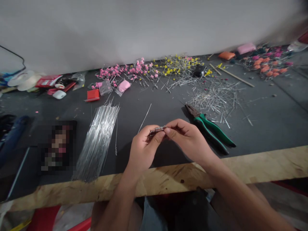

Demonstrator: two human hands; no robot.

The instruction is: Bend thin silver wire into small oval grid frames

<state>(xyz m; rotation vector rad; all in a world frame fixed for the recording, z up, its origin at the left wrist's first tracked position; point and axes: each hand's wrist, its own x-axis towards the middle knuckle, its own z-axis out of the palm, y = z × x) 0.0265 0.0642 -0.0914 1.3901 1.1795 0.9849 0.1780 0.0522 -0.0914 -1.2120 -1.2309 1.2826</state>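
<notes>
My left hand (145,146) and my right hand (186,136) meet over the front of the dark table, fingertips nearly touching. Between them they pinch a small piece of twisted silvery wire (158,129); its lower side is hidden by the thumbs. Both hands are closed on it. A single straight wire (144,118) lies just beyond my left hand. To the left is a thick bundle of straight wires (98,138), with one twisted-end wire (116,138) beside it. Close to my right hand rest pliers with green and black handles (211,128), jaws pointing away.
Behind the pliers is a loose heap of short wire pieces (216,96). Along the wall lie wires with pink tips (139,69), yellow tips (178,65) and orange tips (269,67). A red packet (92,95) sits behind the bundle. The table's wooden front edge (178,179) runs beneath my wrists.
</notes>
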